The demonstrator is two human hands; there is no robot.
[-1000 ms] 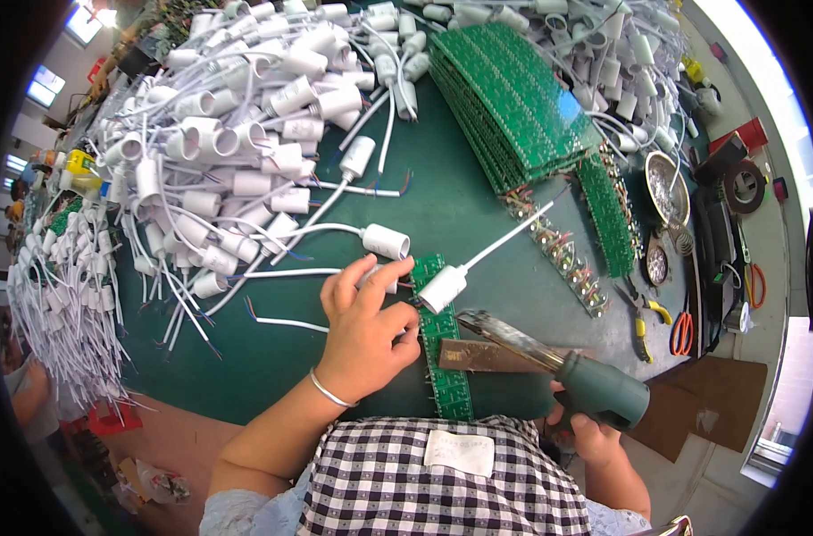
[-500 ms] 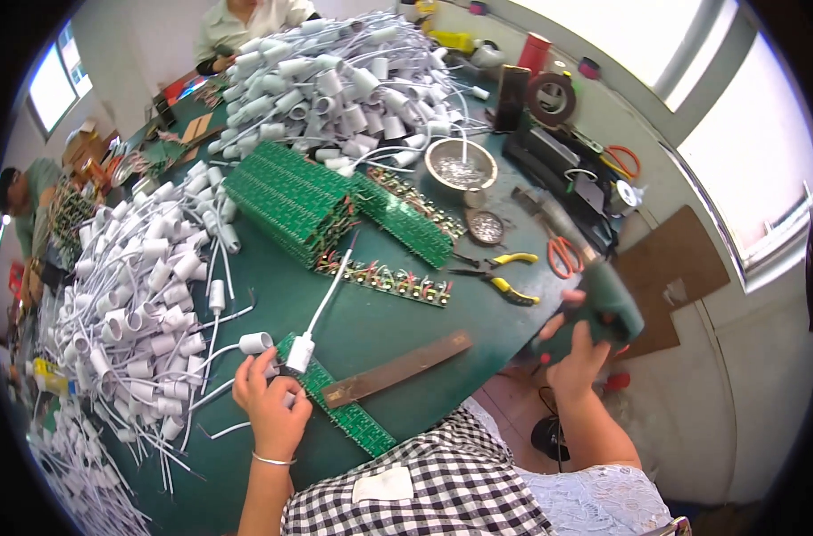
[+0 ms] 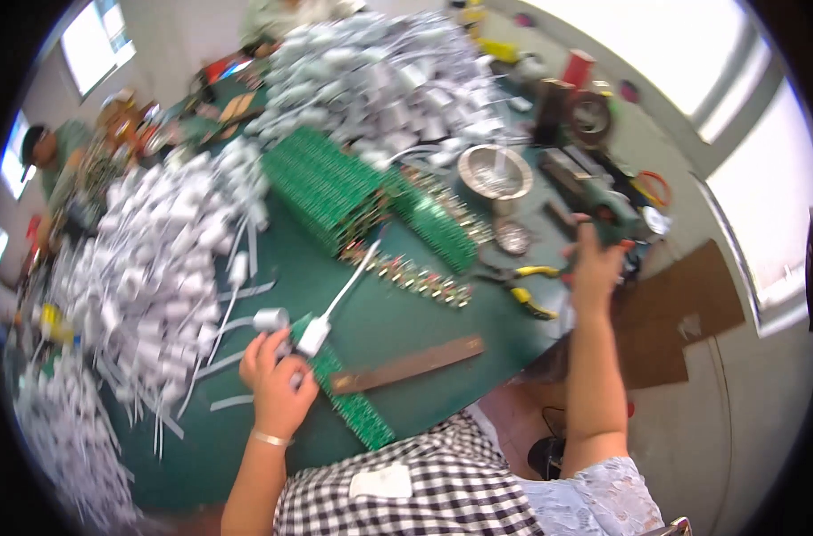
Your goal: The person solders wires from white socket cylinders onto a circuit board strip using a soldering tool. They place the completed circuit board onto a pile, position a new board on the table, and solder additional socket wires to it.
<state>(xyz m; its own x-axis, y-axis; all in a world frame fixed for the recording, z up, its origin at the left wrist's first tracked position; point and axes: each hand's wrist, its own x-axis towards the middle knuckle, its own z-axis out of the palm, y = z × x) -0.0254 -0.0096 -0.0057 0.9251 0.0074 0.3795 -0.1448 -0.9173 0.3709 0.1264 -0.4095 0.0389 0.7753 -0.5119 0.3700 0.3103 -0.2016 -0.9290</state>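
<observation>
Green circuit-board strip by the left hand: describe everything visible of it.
The green circuit-board strip looks long, narrow, rigid and flat, with blurred pale markings. It lies slantwise on the green table. A brown bar overlaps its middle; a white socket overlaps its far end, beside the left hand; contact there is unclear.

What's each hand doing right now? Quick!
Left hand: fingers curled at one end of the long green circuit board; can't tell if it grips anything.
Right hand: closed, holding the dark-green pistol-shaped tool.
</observation>
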